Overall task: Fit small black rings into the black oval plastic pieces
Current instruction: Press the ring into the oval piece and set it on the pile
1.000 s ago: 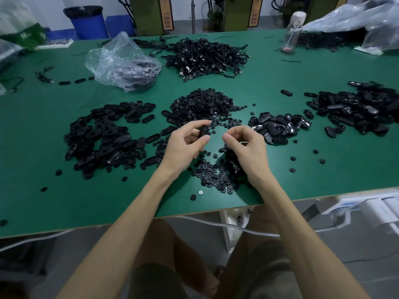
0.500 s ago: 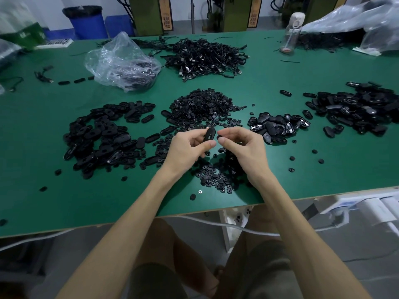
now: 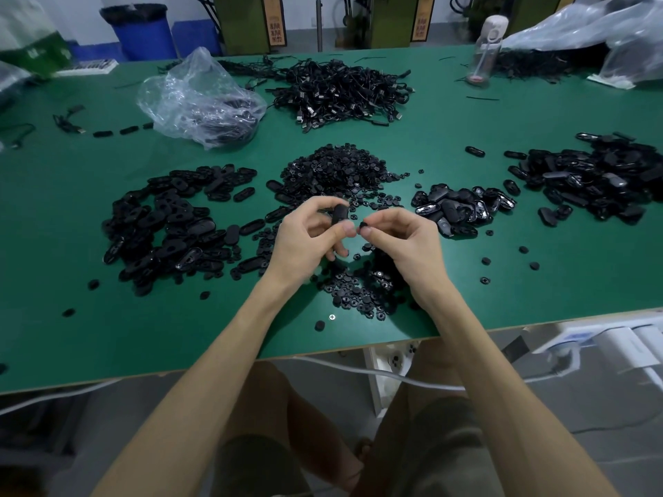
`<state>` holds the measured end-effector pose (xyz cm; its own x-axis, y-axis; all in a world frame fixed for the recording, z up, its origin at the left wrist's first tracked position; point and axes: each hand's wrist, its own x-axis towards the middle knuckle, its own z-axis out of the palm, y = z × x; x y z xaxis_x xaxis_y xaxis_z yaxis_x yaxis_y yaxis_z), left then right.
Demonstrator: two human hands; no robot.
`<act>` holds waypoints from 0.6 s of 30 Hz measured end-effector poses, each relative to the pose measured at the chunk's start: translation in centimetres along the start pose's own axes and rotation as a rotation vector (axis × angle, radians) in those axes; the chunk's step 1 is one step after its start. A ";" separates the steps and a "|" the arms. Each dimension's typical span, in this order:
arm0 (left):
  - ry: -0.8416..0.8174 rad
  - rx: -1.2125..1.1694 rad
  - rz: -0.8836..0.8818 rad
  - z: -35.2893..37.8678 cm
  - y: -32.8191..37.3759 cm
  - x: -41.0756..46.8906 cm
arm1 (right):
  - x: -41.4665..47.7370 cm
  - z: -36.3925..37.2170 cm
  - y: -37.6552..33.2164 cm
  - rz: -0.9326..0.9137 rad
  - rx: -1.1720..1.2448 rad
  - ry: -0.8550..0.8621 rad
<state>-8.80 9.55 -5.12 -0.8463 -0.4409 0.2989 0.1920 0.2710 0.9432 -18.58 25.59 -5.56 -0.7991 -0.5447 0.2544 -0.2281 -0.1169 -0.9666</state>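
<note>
We find bare table [image 3: 125, 335] along the near edge, left and right. Ahead, the oval pile [image 3: 168, 224], ring heap [image 3: 337, 174] and glossy pile [image 3: 459, 209] leave only narrow green lanes between them. Loose rings [image 3: 358, 295] litter the near middle.

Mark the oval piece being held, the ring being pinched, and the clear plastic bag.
oval piece [image 3: 340, 214], head view, its rounded upper end.
ring [image 3: 362, 225], head view, its exposed left edge.
plastic bag [image 3: 193, 91], head view, its crinkled upper side.
</note>
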 end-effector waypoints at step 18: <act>0.082 -0.126 -0.018 0.1 -0.3 0.1 | -0.2 0.3 -0.4 -0.035 -0.069 0.002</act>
<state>-8.96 9.49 -5.37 -0.8075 -0.5149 0.2877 0.2423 0.1551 0.9577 -18.15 25.54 -5.25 -0.7911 -0.5399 0.2877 -0.2932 -0.0783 -0.9529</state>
